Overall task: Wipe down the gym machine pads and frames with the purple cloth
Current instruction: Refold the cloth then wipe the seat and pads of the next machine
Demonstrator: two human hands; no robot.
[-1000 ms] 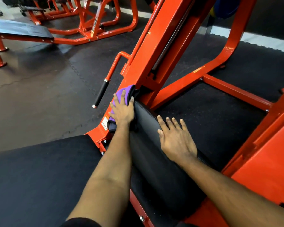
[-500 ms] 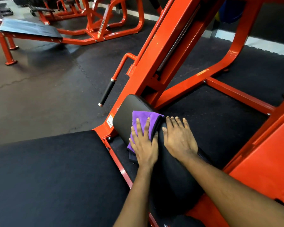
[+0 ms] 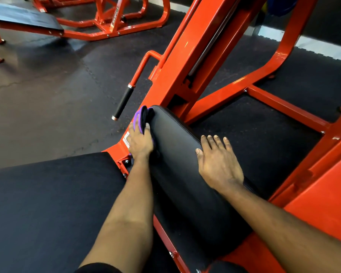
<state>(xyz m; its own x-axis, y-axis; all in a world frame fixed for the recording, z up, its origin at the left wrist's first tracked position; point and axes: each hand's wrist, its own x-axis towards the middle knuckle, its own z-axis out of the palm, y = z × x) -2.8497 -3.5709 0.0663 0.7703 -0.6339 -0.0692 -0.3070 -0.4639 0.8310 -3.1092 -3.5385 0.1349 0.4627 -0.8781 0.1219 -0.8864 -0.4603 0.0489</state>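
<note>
Left hand [image 3: 140, 141] presses purple cloth [image 3: 137, 117] against the pad [image 3: 177, 150] left edge, fingers apparently straight. Right hand [image 3: 219, 164] flat on pad, fingers together.

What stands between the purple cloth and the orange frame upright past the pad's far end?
Nothing visible. The left hand presses the purple cloth to the left side of the black pad near its far end; the orange frame rises just beyond. The handle hangs further left and the right hand rests atop the pad, both off that path.
</note>
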